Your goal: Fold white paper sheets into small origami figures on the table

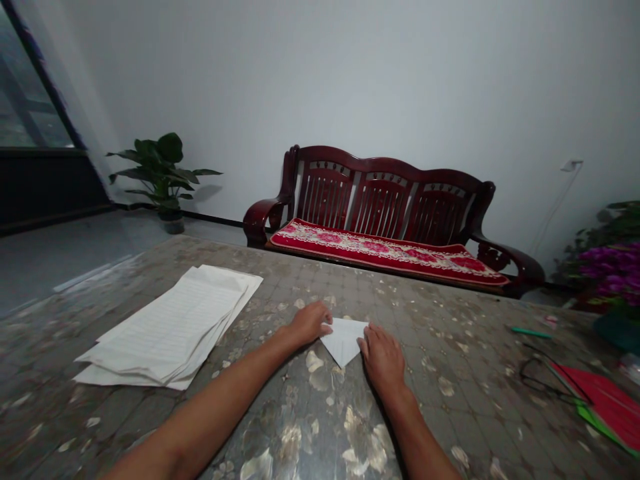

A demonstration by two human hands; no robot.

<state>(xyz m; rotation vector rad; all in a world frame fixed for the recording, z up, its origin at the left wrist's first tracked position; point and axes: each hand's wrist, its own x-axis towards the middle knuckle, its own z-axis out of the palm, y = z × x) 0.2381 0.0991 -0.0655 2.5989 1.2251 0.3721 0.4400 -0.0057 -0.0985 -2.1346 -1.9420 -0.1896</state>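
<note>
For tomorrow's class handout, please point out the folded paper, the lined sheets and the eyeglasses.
Folded paper [343,341]: head view, its middle.
Lined sheets [167,327]: head view, top sheet.
Eyeglasses [521,377]: head view, frame rim.

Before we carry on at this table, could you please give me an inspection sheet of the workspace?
Surface: mottled, tile-patterned tabletop, scattered with pale flecks.
Job's things: folded white paper triangle lying between the hands; stack of lined paper to their left.
Clutter: eyeglasses, green pen, red and green sheets, all toward the right.
Hands: left hand and right hand, both bare, touch opposite sides of the triangle.
Cables: thin white cord on the wall at right.
Surroundings: dark wooden bench with red cushion, potted plant, purple flowers.
</note>
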